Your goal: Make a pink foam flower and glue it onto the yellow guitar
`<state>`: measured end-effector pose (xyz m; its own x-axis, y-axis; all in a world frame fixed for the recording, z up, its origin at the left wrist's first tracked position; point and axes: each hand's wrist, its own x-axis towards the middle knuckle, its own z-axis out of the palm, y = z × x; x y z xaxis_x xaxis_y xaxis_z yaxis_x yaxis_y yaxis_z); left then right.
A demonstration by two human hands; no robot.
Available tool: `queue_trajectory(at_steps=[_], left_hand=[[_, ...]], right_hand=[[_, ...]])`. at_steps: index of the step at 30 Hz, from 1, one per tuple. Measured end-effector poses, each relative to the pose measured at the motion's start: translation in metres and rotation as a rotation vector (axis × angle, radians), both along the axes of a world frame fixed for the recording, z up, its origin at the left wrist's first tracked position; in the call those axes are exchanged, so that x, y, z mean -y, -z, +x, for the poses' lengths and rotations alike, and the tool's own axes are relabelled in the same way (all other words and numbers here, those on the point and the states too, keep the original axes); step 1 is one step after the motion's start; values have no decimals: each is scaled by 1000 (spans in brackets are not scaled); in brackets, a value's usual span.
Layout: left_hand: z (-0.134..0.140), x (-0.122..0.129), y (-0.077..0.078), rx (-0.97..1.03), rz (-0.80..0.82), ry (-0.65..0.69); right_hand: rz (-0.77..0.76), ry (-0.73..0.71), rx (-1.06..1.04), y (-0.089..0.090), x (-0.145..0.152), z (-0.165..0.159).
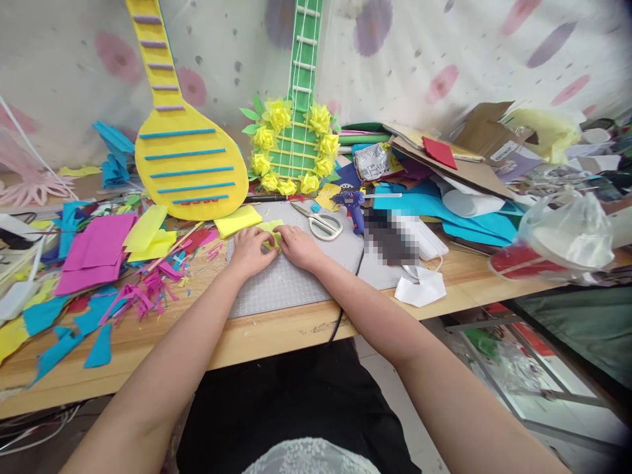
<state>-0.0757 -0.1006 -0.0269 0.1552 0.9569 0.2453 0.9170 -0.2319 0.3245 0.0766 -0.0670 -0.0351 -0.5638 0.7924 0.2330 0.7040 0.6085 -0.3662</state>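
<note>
Both of my hands rest at the far middle of the grey cutting mat [276,289]. Between them lies a small piece of yellow crepe paper [270,226]. My left hand [253,251] is closed, thumb and fingers curled on the paper's near left side. From the right, my right hand [297,247] pinches the same piece, its fingertips close to the left thumb. Part of the paper is hidden under the fingers. A folded yellow paper stack [237,220] sits just beyond my left hand. White-handled scissors [326,227] lie to the right of my right hand.
A blue glue gun [353,209] rests right of the scissors, its black cord crossing the mat. Behind stand a yellow paper instrument [190,161] and a green one [303,85] with yellow flowers. Magenta paper [99,253] and scraps cover the left; a bagged red cup [530,260] stands right.
</note>
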Motion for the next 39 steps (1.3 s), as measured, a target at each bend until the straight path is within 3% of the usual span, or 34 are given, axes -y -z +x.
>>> queue_trajectory(at_steps=[7, 16, 25, 34, 39], left_hand=[[3, 0, -1, -7, -12, -21], [5, 1, -5, 20, -49, -52], [6, 1, -8, 31, -115, -79], [5, 2, -8, 45, -130, -95], [5, 2, -5, 46, -111, -89]], right_hand=[[-106, -21, -145, 4, -8, 6], [-106, -144, -153, -1, -8, 15], [-93, -56, -166, 5, -6, 11], [-66, 177, -137, 1, -7, 8], [-43, 107, -286, -1, -4, 10]])
